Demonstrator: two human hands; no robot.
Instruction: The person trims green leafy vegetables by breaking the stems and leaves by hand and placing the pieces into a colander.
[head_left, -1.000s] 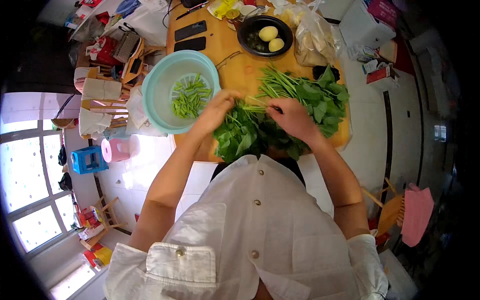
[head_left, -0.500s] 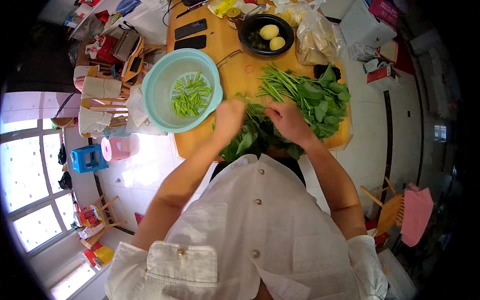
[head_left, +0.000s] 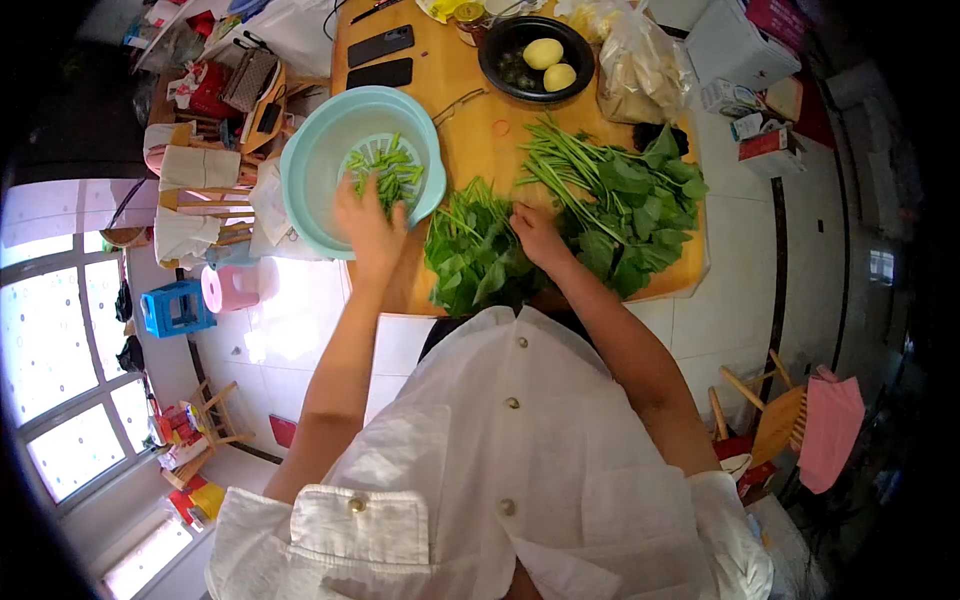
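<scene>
My left hand reaches into the light blue basin, fingers apart over short cut green stem pieces lying in its white slotted bottom. To its right, a pile of leafy greens rests at the table's near edge. My right hand is at the right side of this pile with its fingers curled closed; whatever they grip is hidden. Beyond it lies a second bunch of long-stemmed leafy greens, stems pointing up and left.
A black bowl with two yellowish round items stands at the back of the wooden table. Near it are a clear plastic bag, a jar and two dark phones. A pink stool stands left.
My left hand has moved left from the greens into the basin, and its fingers have spread. My right hand has shifted slightly left and down, staying by the leafy pile.
</scene>
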